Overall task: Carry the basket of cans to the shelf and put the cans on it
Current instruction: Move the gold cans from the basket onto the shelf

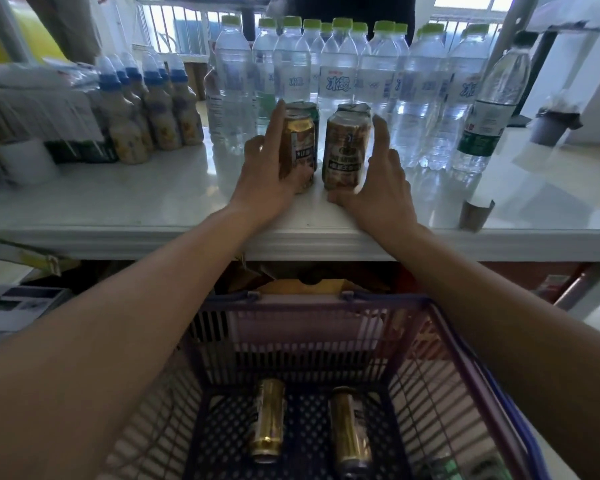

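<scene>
Two gold cans stand upright on the white shelf (153,202) near its front edge. My left hand (267,178) wraps the left gold can (300,147); a green can (310,110) stands just behind it. My right hand (381,188) touches the right gold can (345,150) at its base with the thumb, fingers spread beside it. Below, the purple basket (312,341) holds two gold cans lying flat, one on the left (269,420) and one on the right (349,431). Something green shows at the basket's lower right corner.
Rows of clear water bottles (340,81) with green caps stand right behind the cans. Brown drink bottles with blue caps (153,109) sit at the left. A cardboard piece (475,214) stands at the shelf's front right. A lower shelf holds boxes.
</scene>
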